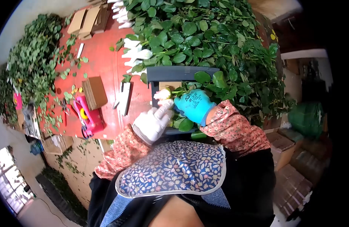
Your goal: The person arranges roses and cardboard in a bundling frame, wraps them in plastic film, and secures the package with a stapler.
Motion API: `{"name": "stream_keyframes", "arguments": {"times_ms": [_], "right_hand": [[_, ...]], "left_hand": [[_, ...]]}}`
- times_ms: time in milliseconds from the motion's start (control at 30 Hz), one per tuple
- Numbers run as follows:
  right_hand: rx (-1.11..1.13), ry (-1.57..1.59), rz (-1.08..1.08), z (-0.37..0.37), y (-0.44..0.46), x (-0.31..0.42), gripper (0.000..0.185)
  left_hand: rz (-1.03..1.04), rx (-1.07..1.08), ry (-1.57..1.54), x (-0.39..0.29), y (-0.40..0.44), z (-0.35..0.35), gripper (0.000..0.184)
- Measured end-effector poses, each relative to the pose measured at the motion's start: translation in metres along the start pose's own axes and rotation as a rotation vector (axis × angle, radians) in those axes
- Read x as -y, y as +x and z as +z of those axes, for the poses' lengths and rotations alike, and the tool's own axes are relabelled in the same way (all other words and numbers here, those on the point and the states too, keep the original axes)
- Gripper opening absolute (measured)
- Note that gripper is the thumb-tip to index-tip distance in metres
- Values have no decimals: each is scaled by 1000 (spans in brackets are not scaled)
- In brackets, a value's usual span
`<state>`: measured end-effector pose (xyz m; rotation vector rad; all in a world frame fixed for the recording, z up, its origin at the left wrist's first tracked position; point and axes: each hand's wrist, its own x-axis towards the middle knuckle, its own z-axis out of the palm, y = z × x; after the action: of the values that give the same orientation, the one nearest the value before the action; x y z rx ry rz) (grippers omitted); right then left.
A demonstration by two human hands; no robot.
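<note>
My right hand (195, 107) clamps the rose (163, 94), its glove print (193, 97) blurred. Beside it, I can't tell my left hand's (155, 120) grip.

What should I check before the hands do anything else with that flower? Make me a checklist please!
1. Gloves on: ok. The left hand wears white, the right hand blue.
2. Flower within reach: ok. Its pale bloom is right by the left fingertips.
3. Stem held firmly: cannot tell. The gloves hide the grip.
4. Cardboard piece inside the black frame: ok.
5. Frame free of leaves: not ok. Some green ones overlap it.
6. Pink tape dispenser out of the way: ok. It's off to the left.
</note>
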<state>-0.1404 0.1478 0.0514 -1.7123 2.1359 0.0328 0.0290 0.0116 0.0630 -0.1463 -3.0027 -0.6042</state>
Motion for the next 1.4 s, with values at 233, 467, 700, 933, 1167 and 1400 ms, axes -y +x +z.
{"name": "stream_keyframes", "arguments": {"times_ms": [233,467,700,933,1167,1400], "right_hand": [[-137,-233,63,-12,15,-1,33],[-168,-64,52,14,7,-9,16],[-171,-151,22,8,5,-6,14],[-85,-125,-11,-6,1,2,19],[114,-345,-98,-45,-21,8,33],[-57,-109,-111,-162,88,-73,35]], "left_hand": [[-7,42,68,-7,4,-2,30],[-59,67,38,-5,2,4,34],[-65,71,-45,-5,4,-6,30],[-23,-168,-77,1,18,-9,33],[-142,13,-150,2,22,-9,28],[-203,22,-138,-2,26,-10,24]]}}
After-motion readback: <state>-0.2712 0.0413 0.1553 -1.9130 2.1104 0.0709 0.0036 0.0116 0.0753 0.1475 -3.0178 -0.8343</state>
